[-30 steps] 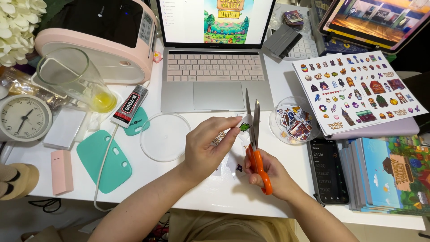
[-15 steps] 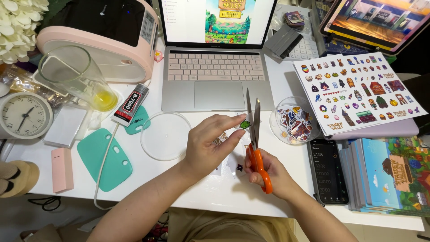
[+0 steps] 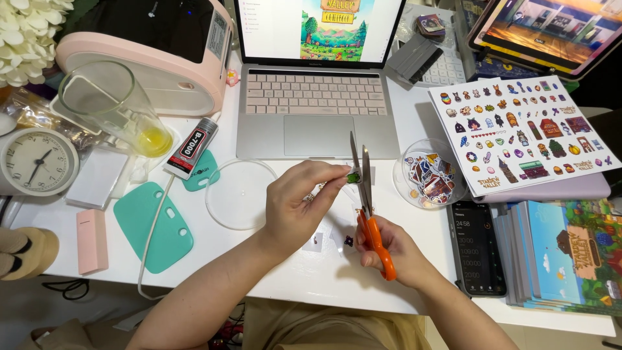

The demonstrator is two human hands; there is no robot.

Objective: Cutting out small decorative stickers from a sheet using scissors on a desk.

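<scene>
Unmoved, sticker (image 3: 353,175) stays pinched between hands, at scissors (image 3: 366,194).

Home craft desk: laptop (image 3: 317,97), sticker sheet (image 3: 521,133), scissors (image 3: 369,207).

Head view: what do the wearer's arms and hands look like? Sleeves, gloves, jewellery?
Both forearms are bare to the frame edge: no sleeves, gloves or watch show. Left hand and right hand are ungloved, nails short and unpainted as far as they show. Rings cannot be told.
</scene>
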